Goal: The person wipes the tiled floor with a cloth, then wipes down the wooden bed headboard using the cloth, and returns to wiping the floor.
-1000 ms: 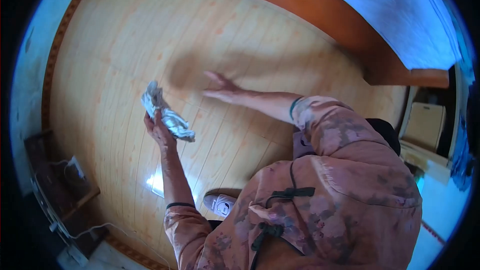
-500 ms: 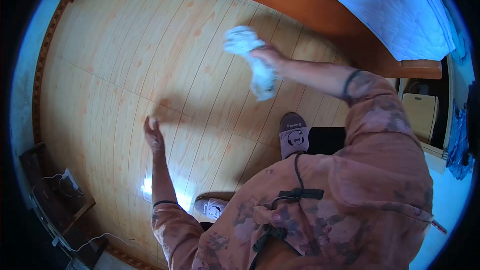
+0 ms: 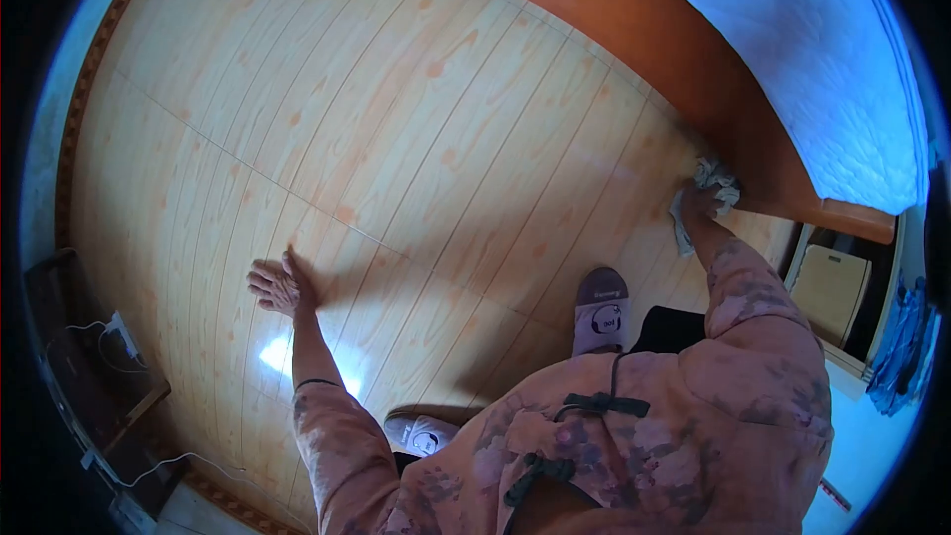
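Observation:
A crumpled white cloth (image 3: 720,178) is in my right hand (image 3: 701,202), at the lower part of the orange-brown wooden bed frame (image 3: 738,109). One end of the cloth hangs down on the near side of the hand. Whether it presses on the frame or on the floor I cannot tell. My left hand (image 3: 278,285) is stretched out over the wood-patterned floor (image 3: 386,168), palm hidden, fingers and thumb apart and holding nothing.
A white quilted cover (image 3: 792,50) lies on the bed. Right of me is an opening with a beige panel (image 3: 830,287) beside blue fabric (image 3: 901,347). A dark low cabinet (image 3: 69,337) with a power strip (image 3: 125,335) and white cable stands at left. My slippered feet (image 3: 601,312) are below.
My right hand has swung right and toward me with the cloth, from above the open floor to the bed frame. My left hand has shifted slightly left and nearer, its fingers now spread.

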